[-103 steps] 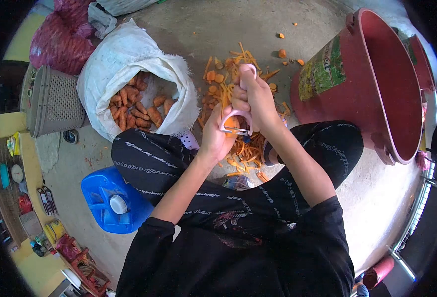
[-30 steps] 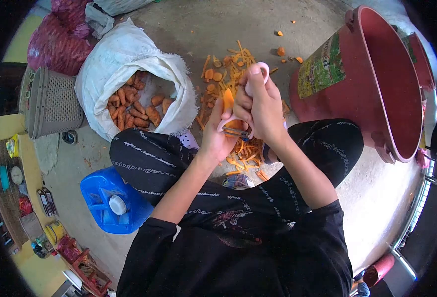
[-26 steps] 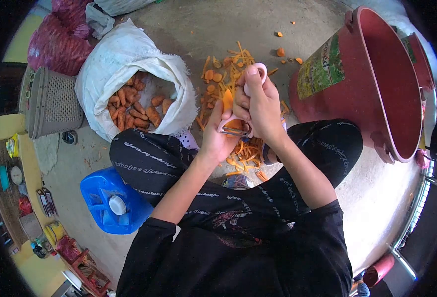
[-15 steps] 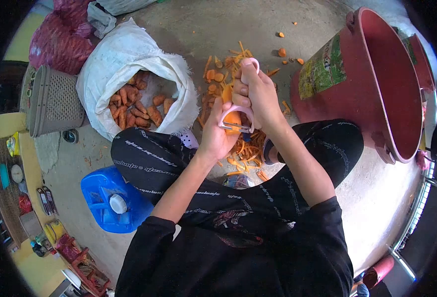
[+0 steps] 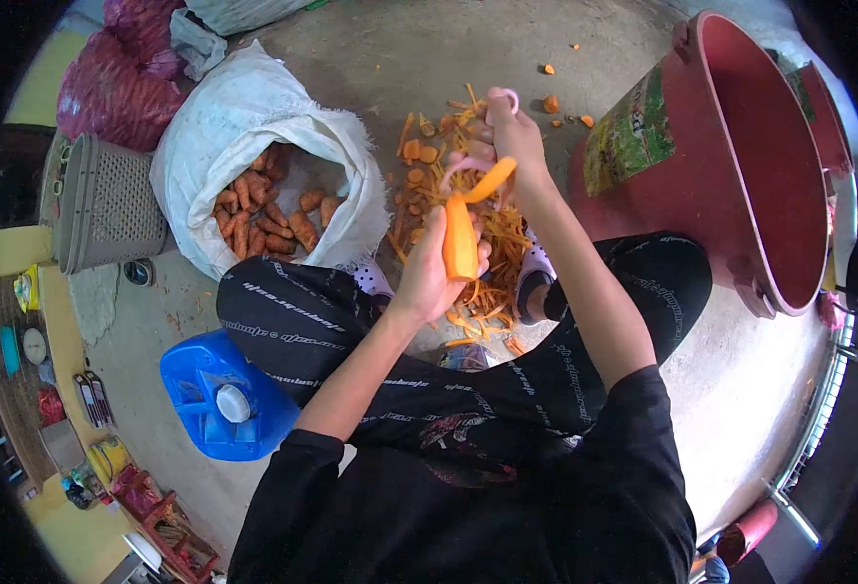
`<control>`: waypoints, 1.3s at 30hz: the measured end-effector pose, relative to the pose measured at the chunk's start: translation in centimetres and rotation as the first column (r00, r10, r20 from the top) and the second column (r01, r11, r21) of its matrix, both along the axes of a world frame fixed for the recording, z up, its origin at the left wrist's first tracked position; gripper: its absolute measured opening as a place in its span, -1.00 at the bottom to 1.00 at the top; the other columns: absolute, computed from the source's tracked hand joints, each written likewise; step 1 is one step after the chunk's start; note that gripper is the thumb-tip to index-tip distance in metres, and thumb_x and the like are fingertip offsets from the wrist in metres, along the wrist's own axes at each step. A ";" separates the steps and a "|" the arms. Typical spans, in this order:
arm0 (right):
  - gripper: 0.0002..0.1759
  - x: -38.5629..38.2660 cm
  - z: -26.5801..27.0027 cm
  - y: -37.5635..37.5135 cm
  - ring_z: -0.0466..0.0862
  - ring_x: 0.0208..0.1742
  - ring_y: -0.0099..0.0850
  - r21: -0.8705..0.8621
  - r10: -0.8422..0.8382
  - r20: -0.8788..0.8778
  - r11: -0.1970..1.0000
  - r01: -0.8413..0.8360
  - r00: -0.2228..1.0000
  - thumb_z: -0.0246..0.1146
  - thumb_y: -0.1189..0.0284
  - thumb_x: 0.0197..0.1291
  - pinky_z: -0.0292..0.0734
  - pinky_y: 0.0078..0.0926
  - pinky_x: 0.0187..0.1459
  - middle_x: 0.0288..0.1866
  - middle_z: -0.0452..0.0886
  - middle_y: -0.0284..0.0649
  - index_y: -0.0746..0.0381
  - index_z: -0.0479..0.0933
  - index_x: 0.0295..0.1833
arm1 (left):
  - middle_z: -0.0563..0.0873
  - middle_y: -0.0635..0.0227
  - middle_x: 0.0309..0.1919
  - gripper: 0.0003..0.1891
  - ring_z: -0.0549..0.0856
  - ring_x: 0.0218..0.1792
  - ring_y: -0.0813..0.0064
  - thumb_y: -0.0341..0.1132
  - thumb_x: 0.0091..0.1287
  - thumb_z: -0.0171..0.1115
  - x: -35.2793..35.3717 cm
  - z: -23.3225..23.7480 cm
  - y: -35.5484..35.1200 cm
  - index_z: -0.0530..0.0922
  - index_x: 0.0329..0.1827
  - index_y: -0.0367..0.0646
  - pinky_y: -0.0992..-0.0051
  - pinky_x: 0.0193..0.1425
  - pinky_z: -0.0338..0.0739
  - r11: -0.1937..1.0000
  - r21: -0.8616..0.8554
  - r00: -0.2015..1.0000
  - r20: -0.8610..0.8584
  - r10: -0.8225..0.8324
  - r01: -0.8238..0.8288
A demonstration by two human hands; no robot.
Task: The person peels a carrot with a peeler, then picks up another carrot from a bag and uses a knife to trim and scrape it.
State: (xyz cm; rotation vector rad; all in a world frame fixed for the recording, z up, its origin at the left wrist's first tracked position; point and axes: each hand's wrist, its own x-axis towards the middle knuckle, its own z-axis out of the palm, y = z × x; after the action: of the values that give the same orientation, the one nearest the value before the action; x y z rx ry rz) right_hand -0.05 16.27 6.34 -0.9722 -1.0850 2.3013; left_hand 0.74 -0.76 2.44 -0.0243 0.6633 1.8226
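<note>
My left hand (image 5: 433,274) is wrapped round a peeled orange carrot (image 5: 460,243), held upright over my lap. My right hand (image 5: 518,141) grips a pink peeler (image 5: 466,167) just above and to the right of the carrot. A strip of orange peel (image 5: 492,181) hangs between the peeler and the carrot's top end; motion blurs the peeler. Beneath both hands lies a heap of peelings and carrot pieces (image 5: 492,297) on the floor. To the left, an open white sack (image 5: 244,107) holds several unpeeled carrots (image 5: 271,226).
A large red tub (image 5: 682,185) leans at the right. A blue jug (image 5: 227,394) stands left of my knee. Grey crates (image 5: 116,200) and a red mesh sack (image 5: 118,92) are at the far left. Small carrot bits (image 5: 551,103) lie on the floor ahead.
My right hand and the peeler have moved up, off the carrot's lower part. A wide strip of peel now shows beside the peeler. My left hand holds the carrot more upright.
</note>
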 end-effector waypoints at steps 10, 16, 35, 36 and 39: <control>-0.68 1.3 -0.6 1.2 0.42 -0.69 -0.58 0.907 -0.215 0.005 0.412 0.086 0.977 0.03 0.22 0.38 0.45 -0.57 -0.62 -0.66 0.30 -0.39 0.26 0.28 -0.30 | 0.50 0.40 -0.26 -0.55 0.50 -0.28 0.51 0.05 0.44 -0.11 -0.7 0.7 0.3 0.41 0.04 -0.18 0.45 -0.21 0.44 0.994 -0.093 0.994 -0.091 0.054 -0.063; -0.67 3.9 5.1 -4.4 0.19 -0.74 -0.64 0.191 0.105 -0.273 0.980 -0.054 0.956 -0.01 0.15 0.39 0.18 -0.64 -0.73 -0.67 0.20 -0.40 0.18 0.24 -0.28 | 0.55 0.42 -0.30 -0.59 0.54 -0.26 0.52 0.03 0.47 -0.22 -1.2 1.0 0.4 0.44 -0.03 -0.11 0.39 -0.14 0.45 0.992 -0.057 0.994 0.012 0.113 -0.112; -0.68 -0.2 -0.7 0.1 0.23 -0.70 -0.67 0.307 0.059 -0.133 0.952 -0.015 0.989 0.02 0.19 0.38 0.28 -0.67 -0.68 -0.61 0.22 -0.45 0.23 0.31 -0.27 | 0.51 0.32 -0.40 -0.51 0.52 -0.36 0.51 0.12 0.45 -0.23 0.3 0.9 -0.1 0.37 0.00 -0.15 0.50 -0.25 0.46 0.995 -0.095 0.995 -0.088 -0.037 0.029; -0.66 -0.3 -1.8 0.6 0.28 -0.68 -0.65 0.409 0.033 -0.063 0.912 -0.004 0.997 0.02 0.17 0.37 0.34 -0.63 -0.64 -0.60 0.27 -0.42 0.26 0.33 -0.23 | 0.51 0.31 -0.41 -0.51 0.52 -0.37 0.50 0.13 0.44 -0.20 0.2 0.9 -0.1 0.36 0.01 -0.16 0.50 -0.26 0.45 0.994 -0.077 0.991 -0.103 -0.083 0.076; -0.58 -0.4 -3.7 1.7 0.45 -0.63 -0.57 0.770 -0.110 0.125 0.638 -0.026 0.986 0.03 0.15 0.37 0.46 -0.53 -0.58 -0.58 0.41 -0.35 0.36 0.39 -0.08 | 0.51 0.29 -0.40 -0.54 0.53 -0.39 0.49 0.09 0.45 -0.17 -0.1 1.5 0.1 0.38 -0.02 -0.16 0.47 -0.27 0.47 0.995 -0.091 0.988 -0.149 -0.051 0.037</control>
State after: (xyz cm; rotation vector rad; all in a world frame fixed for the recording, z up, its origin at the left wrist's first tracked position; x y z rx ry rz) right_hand -0.46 18.00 2.60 -0.7921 -1.8657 1.4348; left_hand 0.68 -0.66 3.94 0.0703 0.8442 1.7637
